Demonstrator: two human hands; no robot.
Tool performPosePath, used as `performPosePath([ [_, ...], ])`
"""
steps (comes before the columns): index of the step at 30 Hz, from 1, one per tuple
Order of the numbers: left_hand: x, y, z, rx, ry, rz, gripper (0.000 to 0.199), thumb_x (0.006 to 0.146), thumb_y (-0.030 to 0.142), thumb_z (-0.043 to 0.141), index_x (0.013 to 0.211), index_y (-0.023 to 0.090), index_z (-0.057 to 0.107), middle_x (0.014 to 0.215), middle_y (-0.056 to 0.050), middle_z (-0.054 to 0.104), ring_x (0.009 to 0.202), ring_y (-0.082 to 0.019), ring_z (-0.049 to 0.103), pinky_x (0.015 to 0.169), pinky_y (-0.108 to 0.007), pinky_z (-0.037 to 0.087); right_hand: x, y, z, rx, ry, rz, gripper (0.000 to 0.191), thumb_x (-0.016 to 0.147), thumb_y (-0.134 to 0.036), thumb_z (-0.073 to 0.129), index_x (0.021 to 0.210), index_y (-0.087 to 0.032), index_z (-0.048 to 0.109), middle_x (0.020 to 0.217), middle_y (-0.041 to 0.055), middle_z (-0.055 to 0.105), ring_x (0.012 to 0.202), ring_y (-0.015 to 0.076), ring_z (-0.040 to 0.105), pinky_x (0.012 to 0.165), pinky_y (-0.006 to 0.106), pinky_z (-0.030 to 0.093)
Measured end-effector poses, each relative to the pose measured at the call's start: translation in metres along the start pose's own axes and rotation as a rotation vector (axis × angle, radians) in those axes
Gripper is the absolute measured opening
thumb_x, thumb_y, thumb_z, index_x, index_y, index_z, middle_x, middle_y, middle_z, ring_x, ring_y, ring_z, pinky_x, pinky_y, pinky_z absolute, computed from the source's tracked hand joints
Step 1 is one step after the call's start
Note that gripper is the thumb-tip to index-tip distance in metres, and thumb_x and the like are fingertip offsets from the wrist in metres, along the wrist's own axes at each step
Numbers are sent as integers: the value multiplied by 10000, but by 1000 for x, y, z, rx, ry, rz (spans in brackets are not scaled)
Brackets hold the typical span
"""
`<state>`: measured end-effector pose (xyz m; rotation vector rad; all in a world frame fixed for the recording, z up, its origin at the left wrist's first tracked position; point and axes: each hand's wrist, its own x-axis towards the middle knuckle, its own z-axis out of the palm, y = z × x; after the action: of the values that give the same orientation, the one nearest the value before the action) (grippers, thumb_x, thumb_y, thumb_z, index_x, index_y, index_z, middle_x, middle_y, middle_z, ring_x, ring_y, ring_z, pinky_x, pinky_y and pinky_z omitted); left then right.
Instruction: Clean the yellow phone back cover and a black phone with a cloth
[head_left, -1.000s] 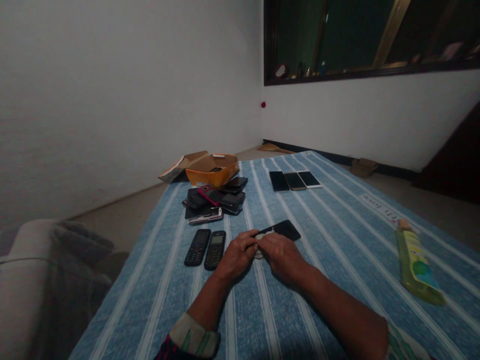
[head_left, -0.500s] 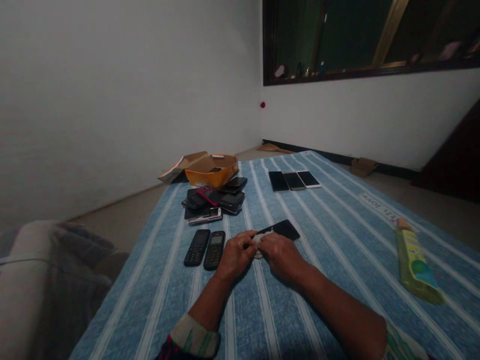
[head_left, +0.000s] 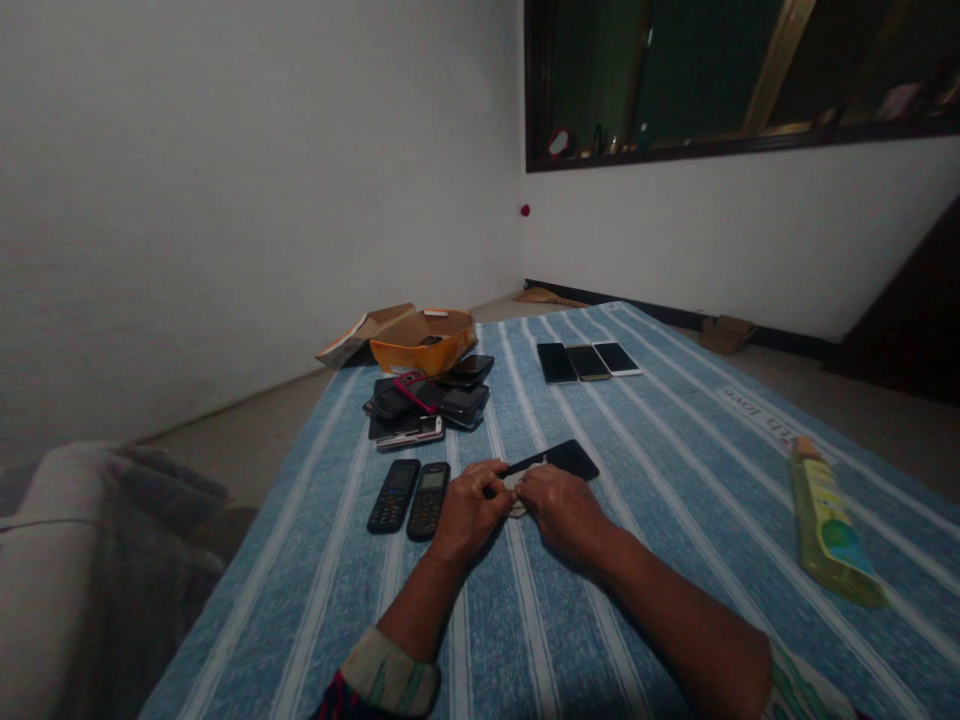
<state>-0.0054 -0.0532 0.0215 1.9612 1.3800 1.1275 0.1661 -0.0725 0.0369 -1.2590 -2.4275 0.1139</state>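
My left hand [head_left: 474,508] and my right hand [head_left: 559,502] meet at the near middle of the table, fingertips pinched together. Between them they grip a small pale cloth [head_left: 517,508], mostly hidden by the fingers. Just beyond the knuckles a black smartphone [head_left: 571,459] lies flat, partly covered by my hands. Left of my left hand rest two keypad phones, a black one [head_left: 394,496] and one with a pale screen [head_left: 429,500], side by side.
A heap of phones [head_left: 465,400] lies before an open orange box [head_left: 420,357]. Three smartphones [head_left: 589,362] form a row at the far right. A bottle of yellow-green liquid [head_left: 832,530] lies at the right on the striped tablecloth [head_left: 330,600]. A covered seat [head_left: 60,560] stands at the left.
My fingers shift very slightly around the cloth. The phones, box and bottle stay in place.
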Motion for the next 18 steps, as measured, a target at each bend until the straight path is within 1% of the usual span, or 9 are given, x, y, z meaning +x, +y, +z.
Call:
performPosePath([
  [5, -1, 0, 0, 37, 4, 57, 154, 702, 179, 648, 560, 202, 595, 1022, -84, 715, 1037, -232, 638, 948, -400, 491, 0, 2, 5, 0, 22, 8, 196, 934, -106, 502, 883, -157, 684, 887, 53, 662, 849, 177, 575, 727, 274, 390],
  [9, -2, -2, 0, 53, -39, 122, 168, 752, 201, 622, 585, 208, 611, 1021, -74, 721, 1066, -238, 619, 967, -419, 483, 1, 1, 8, -17, 30, 36, 186, 929, -111, 513, 877, -157, 686, 897, 55, 658, 869, 184, 572, 724, 287, 389],
  [12, -2, -4, -2, 59, -105, 136, 163, 794, 227, 592, 644, 210, 653, 1128, -79, 708, 1187, -263, 563, 1049, -473, 427, 1, 0, 9, -28, 37, 47, 195, 929, -110, 506, 874, -157, 688, 913, 62, 652, 887, 189, 567, 739, 291, 397],
  [14, -1, -4, -5, 56, -165, 119, 179, 823, 232, 556, 695, 209, 679, 1218, -81, 679, 1274, -279, 503, 1097, -508, 377, 1, -1, 10, -40, 54, 51, 199, 930, -111, 500, 878, -157, 687, 948, 72, 650, 919, 196, 563, 763, 293, 404],
  [16, 0, -4, -8, 54, -221, 94, 196, 834, 220, 531, 721, 205, 690, 1290, -82, 642, 1337, -290, 446, 1125, -531, 339, 1, -1, 10, -53, 59, 58, 205, 928, -110, 495, 866, -156, 685, 966, 81, 649, 939, 203, 563, 778, 295, 411],
  [18, 0, -4, -10, 49, -253, 79, 198, 831, 204, 521, 737, 202, 694, 1337, -84, 612, 1369, -297, 410, 1138, -544, 318, 1, -1, 11, -60, 46, 60, 201, 918, -99, 498, 862, -154, 683, 951, 82, 652, 927, 205, 571, 781, 293, 422],
])
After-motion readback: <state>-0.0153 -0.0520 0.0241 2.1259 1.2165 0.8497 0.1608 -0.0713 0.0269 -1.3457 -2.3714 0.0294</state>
